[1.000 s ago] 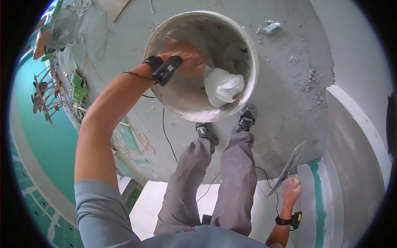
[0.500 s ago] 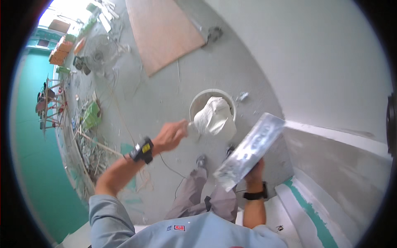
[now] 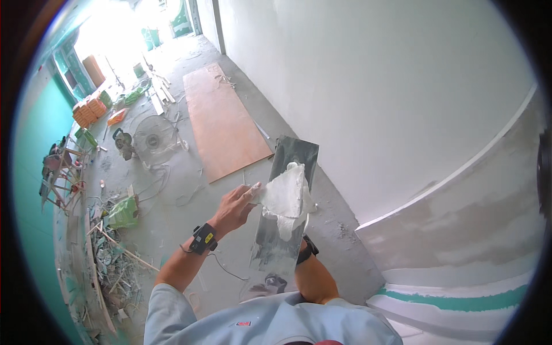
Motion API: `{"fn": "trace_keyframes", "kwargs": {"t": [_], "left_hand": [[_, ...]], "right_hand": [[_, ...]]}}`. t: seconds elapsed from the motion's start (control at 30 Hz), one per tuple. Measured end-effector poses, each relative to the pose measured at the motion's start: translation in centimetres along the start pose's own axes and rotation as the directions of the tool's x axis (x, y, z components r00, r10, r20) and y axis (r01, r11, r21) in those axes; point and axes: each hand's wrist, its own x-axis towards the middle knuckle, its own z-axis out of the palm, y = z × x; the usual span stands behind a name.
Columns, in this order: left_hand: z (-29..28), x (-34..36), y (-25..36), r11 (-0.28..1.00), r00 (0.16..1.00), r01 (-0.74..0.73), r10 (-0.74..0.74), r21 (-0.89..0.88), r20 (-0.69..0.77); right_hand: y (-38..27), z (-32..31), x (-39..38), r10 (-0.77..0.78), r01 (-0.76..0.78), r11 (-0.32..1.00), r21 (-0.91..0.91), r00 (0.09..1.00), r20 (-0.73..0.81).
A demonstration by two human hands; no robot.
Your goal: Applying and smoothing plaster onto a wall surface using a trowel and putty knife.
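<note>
My left hand is closed round the handle of a putty knife, whose wide blade is coated in thick white plaster. That blade lies over the middle of a long rectangular steel plastering trowel, held face up. White plaster is smeared on the trowel and hangs over its right edge. From below, my right forearm, with a black wrist strap, reaches behind the trowel. The right hand's fingers are hidden by the trowel it supports.
A wooden board lies ahead along the white wall. To the left are a clear-caged fan, a green bag, scrap debris and a wooden stand. A low ledge curves along the right.
The putty knife, loaded with plaster, has moved from over the bucket onto the trowel. The trowel has swung left in front of me. My view has tilted up, and the bucket no longer shows.
</note>
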Motion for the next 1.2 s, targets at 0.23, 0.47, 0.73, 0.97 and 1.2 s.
{"fn": "trace_keyframes", "kwargs": {"t": [0.23,0.47,0.73,0.97,1.2], "left_hand": [[-1.7,-0.8,-0.4,0.996,1.000,0.021,-0.022,-0.087,-0.008],[5.7,-2.4,-3.2,0.999,0.990,0.001,0.005,-0.041,0.144],[10.9,3.1,6.7,-0.123,0.424,0.894,-0.079,-0.430,0.902],[16.5,-0.3,5.0,-0.266,0.357,0.898,-0.022,-0.350,0.934],[23.7,1.8,8.5,-0.329,0.361,0.862,-0.132,-0.385,0.923]], "right_hand": [[-1.3,1.1,-5.5,-0.102,0.091,0.990,-0.111,0.990,-0.094],[-4.8,1.9,-9.5,-0.304,0.275,0.944,-0.181,0.939,-0.161],[-6.1,3.0,-13.2,-0.461,0.450,0.887,-0.099,0.868,-0.184],[-24.1,6.1,-20.6,-0.705,0.697,0.693,-0.185,0.709,0.030],[-51.7,23.9,-31.3,-0.853,0.348,-0.170,-0.922,0.417,0.315]]}}
